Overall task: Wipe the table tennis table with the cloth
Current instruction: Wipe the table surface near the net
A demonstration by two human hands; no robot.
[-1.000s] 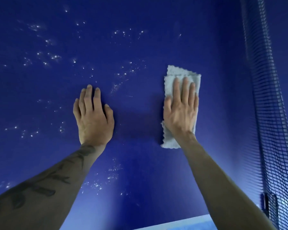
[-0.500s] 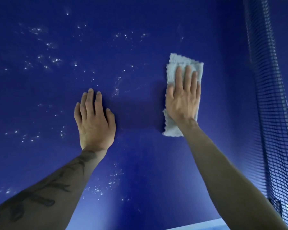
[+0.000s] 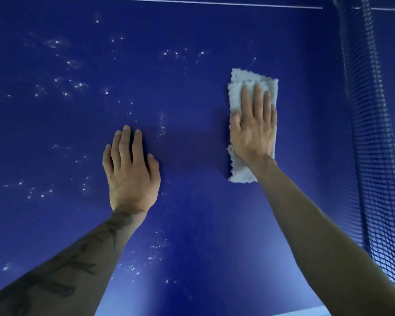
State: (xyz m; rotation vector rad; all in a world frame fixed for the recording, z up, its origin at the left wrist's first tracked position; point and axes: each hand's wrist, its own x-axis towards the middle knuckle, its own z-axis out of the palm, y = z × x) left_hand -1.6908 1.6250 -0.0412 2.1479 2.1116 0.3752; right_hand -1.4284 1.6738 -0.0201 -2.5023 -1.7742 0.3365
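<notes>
Flat right hand point(image 3: 252, 131) presses pale folded cloth point(image 3: 240, 172) on blue tabletop point(image 3: 203, 236) near the black mesh net point(image 3: 369, 137); left hand point(image 3: 130, 176) lies flat farther off. Straying netward risks snagging.

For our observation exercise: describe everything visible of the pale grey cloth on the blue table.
The pale grey cloth looks like soft, fluffy microfibre, folded into a long rectangle with wavy edges; layers show at its far end. It lies flat on the dark blue table tennis table, lengthwise away from the person, left of the dark mesh net and clear of it. The right hand presses flat on its middle with straight fingers; both ends stick out beyond the hand.
</notes>
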